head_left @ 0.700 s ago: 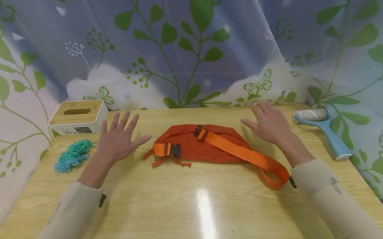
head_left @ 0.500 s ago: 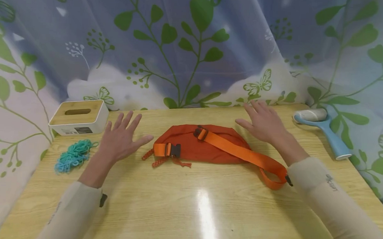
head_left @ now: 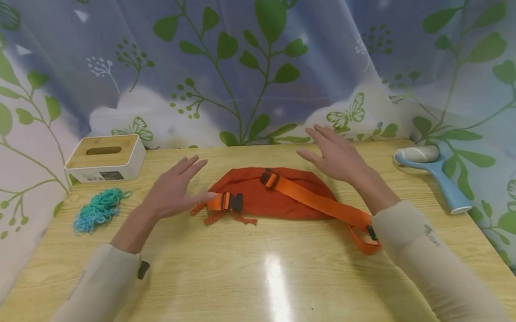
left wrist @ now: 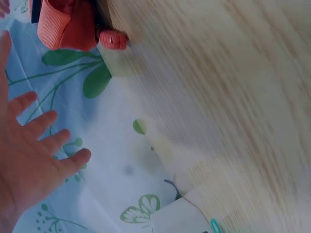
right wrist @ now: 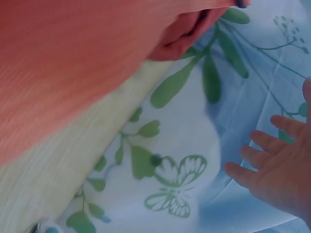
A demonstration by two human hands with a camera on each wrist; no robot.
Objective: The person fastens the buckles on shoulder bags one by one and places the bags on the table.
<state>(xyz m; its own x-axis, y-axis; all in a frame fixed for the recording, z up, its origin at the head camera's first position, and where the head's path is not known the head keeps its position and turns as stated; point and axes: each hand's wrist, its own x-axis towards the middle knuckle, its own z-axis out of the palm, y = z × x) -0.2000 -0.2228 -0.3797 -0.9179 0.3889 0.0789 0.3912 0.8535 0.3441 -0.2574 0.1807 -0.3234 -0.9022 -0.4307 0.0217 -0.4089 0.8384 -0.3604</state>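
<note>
Red bag (head_left: 273,205) mid-desk (head_left: 234,276); left hand (head_left: 171,189) at its nine o'clock, right hand (head_left: 339,159) at two, fingers extended, holding nothing. Risk: right cuff (head_left: 396,226) snags trailing strap (head_left: 321,203) at four o'clock, skewing bag.

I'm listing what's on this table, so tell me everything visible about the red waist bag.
The red waist bag looks like soft fabric, wide and tapered, lying on the wooden table. A black buckle sits at its left end beside braided cords; an orange strap runs from a second clip across its face and loops past its right end. The left hand overlaps it in the head view; no grip shows.
</note>
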